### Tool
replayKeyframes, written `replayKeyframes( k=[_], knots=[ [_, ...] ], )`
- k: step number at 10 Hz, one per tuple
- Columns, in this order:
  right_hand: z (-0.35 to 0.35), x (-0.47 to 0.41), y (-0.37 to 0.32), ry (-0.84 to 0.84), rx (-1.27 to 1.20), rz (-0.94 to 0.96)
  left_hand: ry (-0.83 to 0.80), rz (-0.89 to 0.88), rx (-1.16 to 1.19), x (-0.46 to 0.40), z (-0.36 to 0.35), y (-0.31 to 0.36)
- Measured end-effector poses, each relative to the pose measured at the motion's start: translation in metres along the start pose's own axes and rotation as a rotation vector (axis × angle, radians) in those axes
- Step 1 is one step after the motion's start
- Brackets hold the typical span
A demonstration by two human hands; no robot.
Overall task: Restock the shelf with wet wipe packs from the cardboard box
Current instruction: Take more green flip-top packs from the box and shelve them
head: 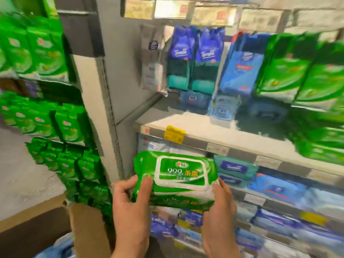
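A: Green wet wipe pack [176, 178], one unit, lid face up. Left hand [130, 205] grips its left end, thumb on top; right hand [219, 207] cups the right end, fingers curled under. Position: held in the air just below the bare shelf [195, 125].

B: Hazards?

A: Soft wrapper, end grips only; likely to sag or slip on the lift. Yellow tag [174, 134] on the shelf lip could snag it. Standing blue packs [197, 58] behind may topple if shoved. Cardboard box [46, 226] sits lower left.
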State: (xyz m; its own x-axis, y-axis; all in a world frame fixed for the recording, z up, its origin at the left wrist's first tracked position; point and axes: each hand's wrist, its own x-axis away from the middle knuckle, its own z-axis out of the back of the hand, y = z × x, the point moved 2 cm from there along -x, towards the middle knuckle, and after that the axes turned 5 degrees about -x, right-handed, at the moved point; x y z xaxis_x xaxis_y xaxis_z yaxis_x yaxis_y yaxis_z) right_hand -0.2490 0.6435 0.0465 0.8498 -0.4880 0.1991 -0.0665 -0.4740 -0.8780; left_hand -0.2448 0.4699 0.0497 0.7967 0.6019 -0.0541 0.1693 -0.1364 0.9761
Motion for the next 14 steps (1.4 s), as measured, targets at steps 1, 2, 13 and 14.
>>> replayKeyframes(
  k=[1, 2, 13, 14],
  knots=[
    [0.043, -0.013, -0.026, 0.081, -0.035, 0.001, -0.115, -0.018, -0.035, 0.025, -0.041, 0.005],
    [0.087, -0.029, -0.056, 0.122, -0.382, -0.084, -0.215, -0.051, -0.072, 0.047, -0.075, 0.014],
    [0.168, -0.182, -0.178, 0.304, 0.016, 0.289, -0.985, 0.247, 0.033, 0.033, -0.343, -0.046],
    [0.185, -0.185, -0.187, 0.346, 0.151, 0.28, -1.097, 0.156, -0.027, 0.046, -0.362, -0.041]
  ],
)
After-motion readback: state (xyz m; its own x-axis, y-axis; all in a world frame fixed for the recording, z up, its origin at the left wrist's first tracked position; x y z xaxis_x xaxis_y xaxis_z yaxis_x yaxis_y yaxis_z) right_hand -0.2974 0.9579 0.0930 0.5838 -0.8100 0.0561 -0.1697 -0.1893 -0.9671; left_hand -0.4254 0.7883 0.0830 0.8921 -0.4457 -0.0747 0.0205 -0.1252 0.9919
